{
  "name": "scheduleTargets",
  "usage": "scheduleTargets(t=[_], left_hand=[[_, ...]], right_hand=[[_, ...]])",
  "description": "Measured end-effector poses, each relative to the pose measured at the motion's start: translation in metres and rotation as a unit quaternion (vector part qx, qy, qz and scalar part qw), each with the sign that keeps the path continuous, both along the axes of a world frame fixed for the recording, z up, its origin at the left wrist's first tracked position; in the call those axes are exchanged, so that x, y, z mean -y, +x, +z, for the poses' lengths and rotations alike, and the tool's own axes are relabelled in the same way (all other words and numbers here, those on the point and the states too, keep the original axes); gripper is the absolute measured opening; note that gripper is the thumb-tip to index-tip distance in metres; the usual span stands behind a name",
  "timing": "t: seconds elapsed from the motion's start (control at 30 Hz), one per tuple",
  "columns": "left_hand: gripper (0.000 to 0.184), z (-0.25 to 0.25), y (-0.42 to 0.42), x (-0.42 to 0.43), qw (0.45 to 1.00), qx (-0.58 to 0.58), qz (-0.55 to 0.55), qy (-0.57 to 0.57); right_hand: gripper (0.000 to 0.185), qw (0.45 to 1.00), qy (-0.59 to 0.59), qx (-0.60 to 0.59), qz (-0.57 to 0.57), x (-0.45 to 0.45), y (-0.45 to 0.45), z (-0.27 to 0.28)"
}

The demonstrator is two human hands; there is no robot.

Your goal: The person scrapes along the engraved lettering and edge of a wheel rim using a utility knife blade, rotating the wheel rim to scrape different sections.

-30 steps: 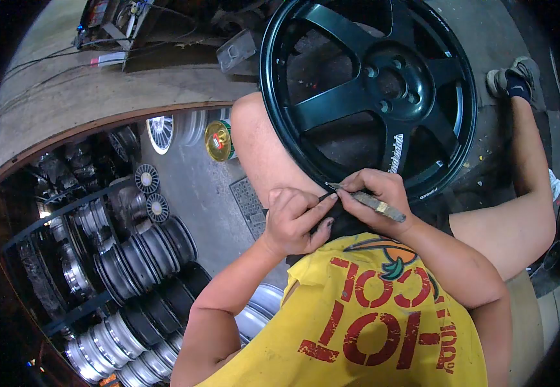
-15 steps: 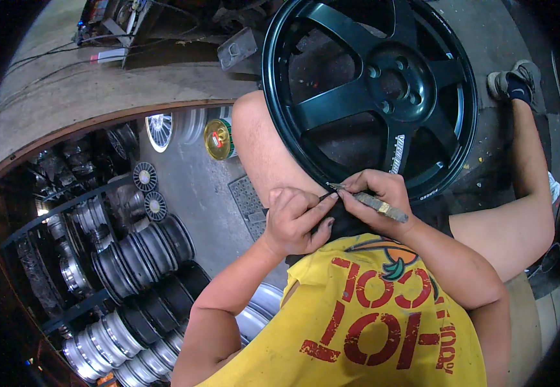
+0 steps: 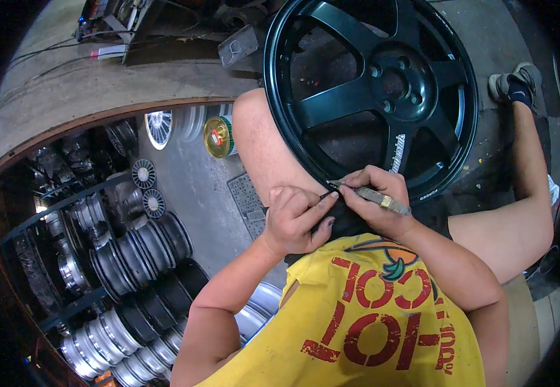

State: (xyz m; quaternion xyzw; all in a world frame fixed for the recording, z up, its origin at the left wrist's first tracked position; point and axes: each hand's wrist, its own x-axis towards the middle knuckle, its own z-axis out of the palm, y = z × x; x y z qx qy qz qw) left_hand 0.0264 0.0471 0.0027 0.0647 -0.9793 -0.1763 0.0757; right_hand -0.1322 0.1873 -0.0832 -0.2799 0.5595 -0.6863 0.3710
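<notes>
A dark green six-spoke wheel rim (image 3: 331,106) leans across my lap, with white lettering on one spoke and on its lip. In my right hand (image 3: 383,193) is a slim, worn grey utility knife (image 3: 386,202), its narrow tip pointing left at the rim's near edge. My left hand (image 3: 296,219) is closed, with the index finger reaching to that tip. A small dark piece (image 3: 327,193) shows at its fingertips, too small to name. Both hands meet just below the lip of the wheel.
A gold-topped can (image 3: 218,137) stands on the floor left of my knee. Stacked wheel rims (image 3: 141,255) fill a rack at lower left. A silver wheel (image 3: 159,129) stands beyond the can. Cables and a metal frame (image 3: 128,29) are at upper left.
Little differs. The view shifts slightly, and the tool's tip stays at the left fingertips by the rim's edge.
</notes>
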Motion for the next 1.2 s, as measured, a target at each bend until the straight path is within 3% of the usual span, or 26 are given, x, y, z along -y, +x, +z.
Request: scheduleTargets(t=[0.87,1.2], left_hand=[[0.043,0.001,0.000,0.001,1.000,-0.003,0.006,0.000],[0.044,0.001,-0.001,0.001,1.000,-0.017,-0.005,-0.003]], right_hand=[[0.012,1.000,-0.006,-0.016,0.002,0.002,-0.004,0.001],[0.015,0.991,0.104,0.056,0.058,0.008,-0.016,0.010]])
